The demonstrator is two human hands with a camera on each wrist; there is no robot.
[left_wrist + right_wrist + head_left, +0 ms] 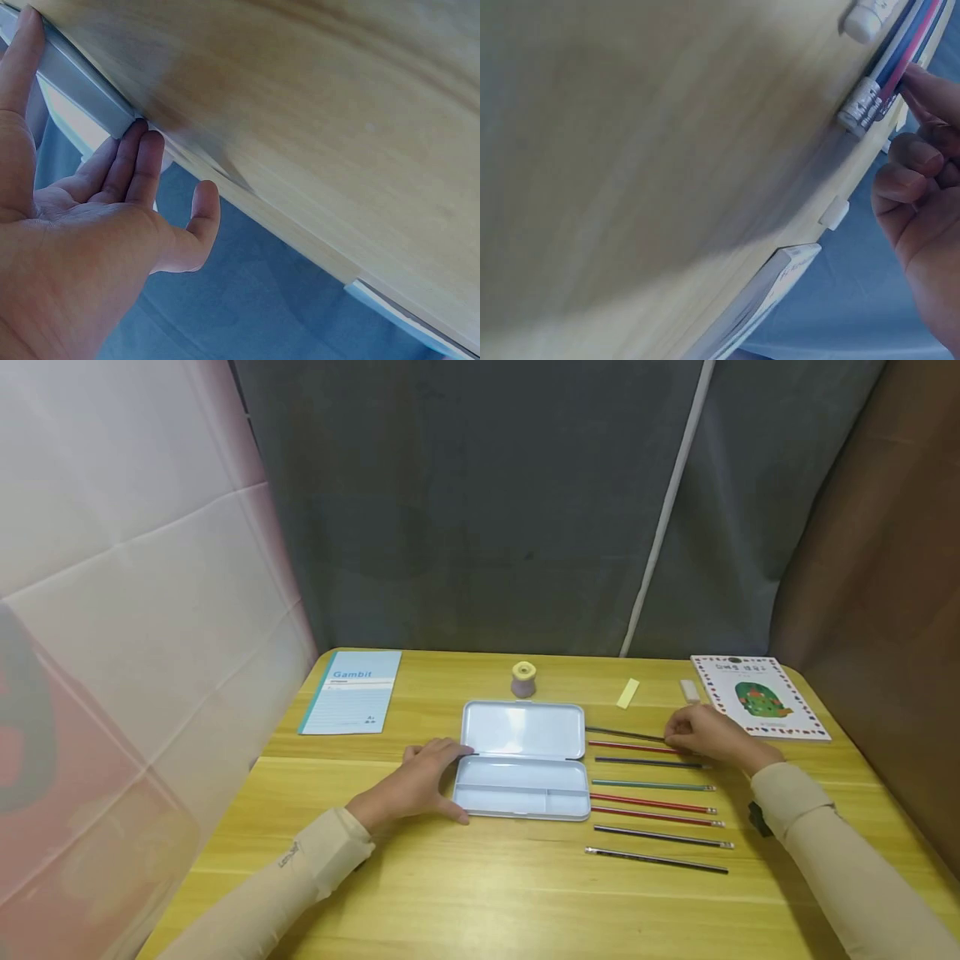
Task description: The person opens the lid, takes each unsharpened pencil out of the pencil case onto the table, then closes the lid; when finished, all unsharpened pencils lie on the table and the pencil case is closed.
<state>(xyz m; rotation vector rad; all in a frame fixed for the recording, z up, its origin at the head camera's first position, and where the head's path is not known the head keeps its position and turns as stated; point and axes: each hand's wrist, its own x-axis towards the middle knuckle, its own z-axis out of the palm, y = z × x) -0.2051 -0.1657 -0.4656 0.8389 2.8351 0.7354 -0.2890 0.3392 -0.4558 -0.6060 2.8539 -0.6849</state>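
A white pencil case (522,730) lies open, its lid folded back and its divided tray (495,799) bare inside. My left hand (420,781) holds the case's left end, thumb at the near corner and fingers by the hinge. In the left wrist view, the thumb lies along the case edge (86,82) and the fingertips touch its corner. Several pencils (652,785) lie in a row to the right of the case. My right hand (708,735) pinches the farthest dark pencil (622,732) near its right end. The fingers hide that end in the head view.
A light blue notebook (351,693) lies back left. Behind the case stands a small yellow-topped, purplish object (523,679). A yellow strip (627,693), a white eraser (689,691) and a picture-covered booklet (761,697) lie toward the back right. A dark curtain hangs behind the table.
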